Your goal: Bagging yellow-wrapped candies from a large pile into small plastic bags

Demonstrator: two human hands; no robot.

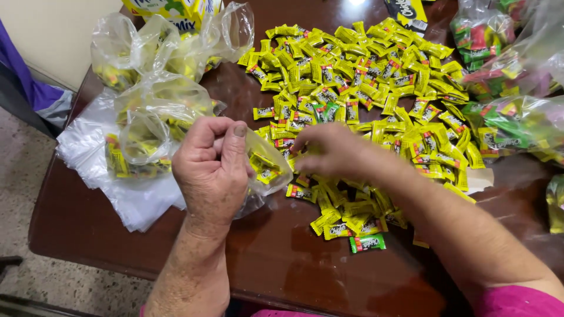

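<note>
My left hand [211,167] is closed on the mouth of a small clear plastic bag [267,167] that holds a few yellow wrapped candies. My right hand [329,149] rests fingers-down on a wide pile of yellow wrapped candies [364,76] spread over the dark brown table [282,258], its fingertips pinching among the candies beside the bag's opening. Whether it holds a candy is hidden. One green wrapped candy [368,243] lies apart near the front of the pile.
Filled, knotted clear bags of candies [155,111] sit at the left on a stack of flat empty plastic bags [88,158]. A yellow carton [176,12] stands at the back left. Bags of mixed coloured candies [511,117] crowd the right side.
</note>
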